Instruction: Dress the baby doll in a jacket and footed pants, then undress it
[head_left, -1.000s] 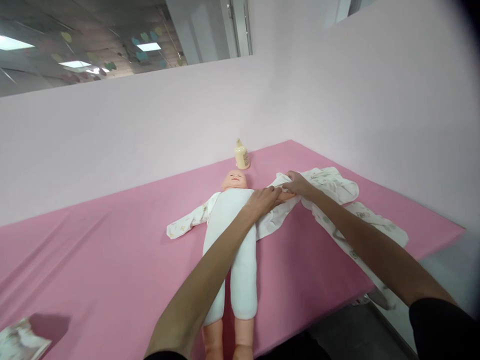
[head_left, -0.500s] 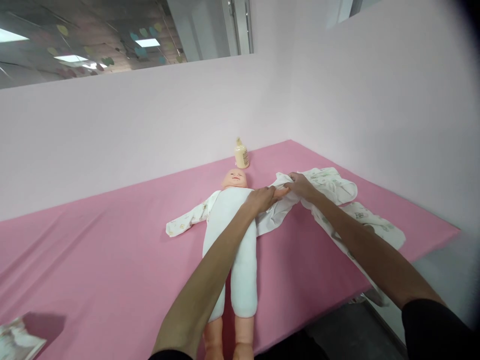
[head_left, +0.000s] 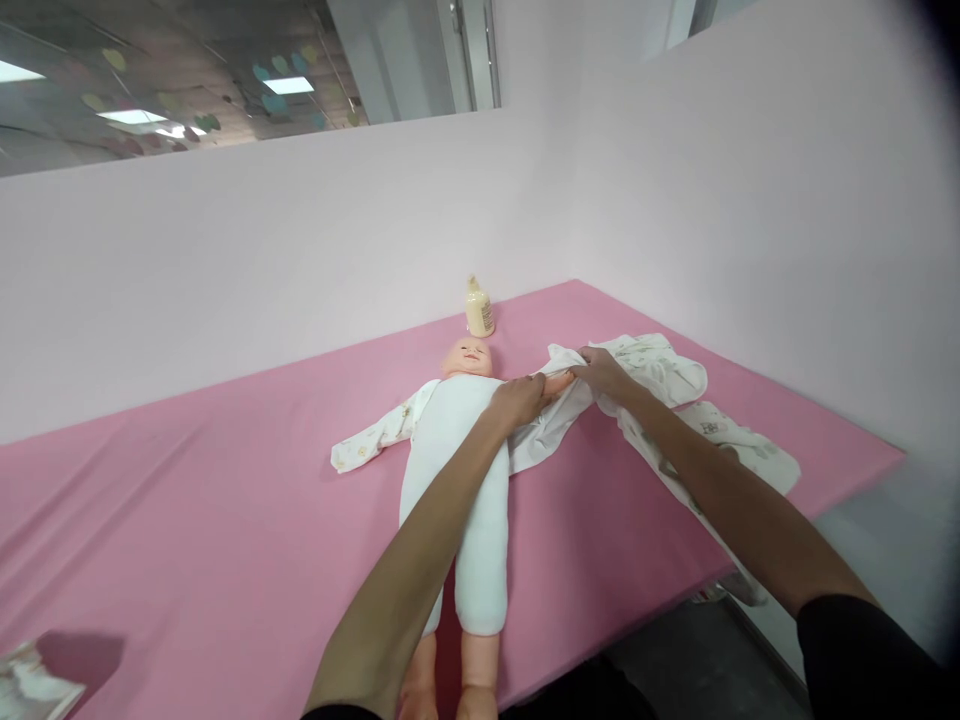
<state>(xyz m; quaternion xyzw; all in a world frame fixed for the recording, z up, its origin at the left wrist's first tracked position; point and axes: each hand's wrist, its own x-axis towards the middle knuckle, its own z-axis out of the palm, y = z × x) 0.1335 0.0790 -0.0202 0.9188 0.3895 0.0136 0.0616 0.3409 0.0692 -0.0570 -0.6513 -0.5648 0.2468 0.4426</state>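
Note:
A baby doll (head_left: 480,575) with a white cloth body lies on its back, head away from me. One sleeve of a white printed baby shirt (head_left: 379,435) covers its arm on the left. My left hand (head_left: 519,402) is closed around the doll's other arm, whose bare hand (head_left: 559,383) sticks out past my fingers. Just right of it, my right hand (head_left: 604,375) pinches the shirt's loose white cloth near the doll's fingers. The rest of this side of the shirt (head_left: 544,440) spreads beside the doll's body.
More white printed baby clothes (head_left: 750,445) lie at the right, partly under my right forearm. A cream pump bottle (head_left: 479,308) stands behind the doll's head. The pink table (head_left: 225,520) meets white walls behind and right. A printed packet (head_left: 34,685) sits at the lower left.
The view has shifted very slightly. Both hands keep nearly the same place and hold on the doll's arm and the shirt.

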